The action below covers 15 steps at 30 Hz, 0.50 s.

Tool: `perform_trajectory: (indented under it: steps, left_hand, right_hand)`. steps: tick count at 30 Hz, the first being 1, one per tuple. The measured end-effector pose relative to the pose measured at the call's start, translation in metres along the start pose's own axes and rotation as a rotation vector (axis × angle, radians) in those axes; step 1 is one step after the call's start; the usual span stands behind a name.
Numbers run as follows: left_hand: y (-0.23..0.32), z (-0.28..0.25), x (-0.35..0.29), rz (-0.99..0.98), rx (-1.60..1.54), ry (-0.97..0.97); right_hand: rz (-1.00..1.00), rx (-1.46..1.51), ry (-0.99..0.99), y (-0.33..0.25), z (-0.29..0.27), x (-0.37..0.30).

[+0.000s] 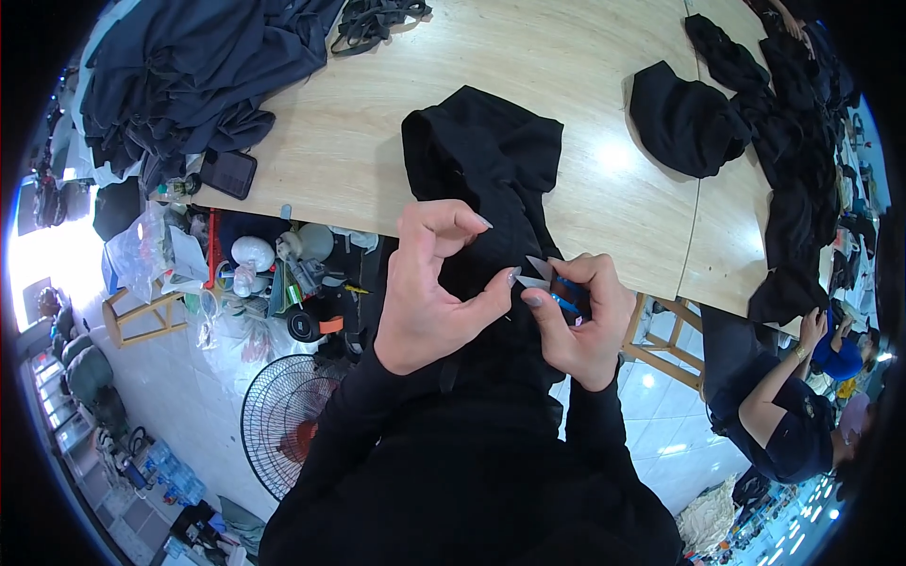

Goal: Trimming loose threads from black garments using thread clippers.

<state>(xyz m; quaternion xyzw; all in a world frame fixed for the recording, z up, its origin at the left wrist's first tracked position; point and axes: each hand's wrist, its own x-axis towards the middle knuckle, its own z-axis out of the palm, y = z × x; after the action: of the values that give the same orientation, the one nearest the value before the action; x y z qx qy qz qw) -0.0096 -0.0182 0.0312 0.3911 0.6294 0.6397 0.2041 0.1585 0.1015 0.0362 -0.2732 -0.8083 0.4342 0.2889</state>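
My right hand [593,321] grips a pair of thread snips [566,292] with blue handles. Their two pointed metal blades stand apart and point left, toward my left thumb. My left hand [425,292] is raised over the cloth, its thumb and index finger spread with a gap between them. I see nothing in that gap, though its other fingers are partly hidden. Under both hands a black garment [486,156] hangs over the near table edge toward my lap. Its far end lies on the tabletop, with an opening at the upper left.
On the wooden table [359,123] lie a dark garment pile [208,66], a phone [228,175], black straps [373,24] and a black cloth bundle [689,118]. More black pieces run along the right, near a co-worker [783,415]. A fan [283,415] stands lower left.
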Motion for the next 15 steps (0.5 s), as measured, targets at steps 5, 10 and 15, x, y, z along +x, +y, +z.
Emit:
perform_trajectory:
  steps: [5, 10, 15]
  left_hand:
    - [0.0011, 0.0017, -0.0019, 0.025, -0.01, 0.008]
    - [0.002, 0.0035, -0.0019, 0.018, -0.01, 0.002]
    - [0.0021, 0.0039, -0.0011, 0.009, -0.009, -0.001]
  right_hand:
    - [-0.08, -0.041, 0.033, -0.0014, 0.0018, 0.0014]
    - [-0.158, -0.058, 0.043, 0.0027, 0.0027, 0.0]
    - [-0.127, -0.069, 0.034, 0.0006, 0.0007, -0.0002]
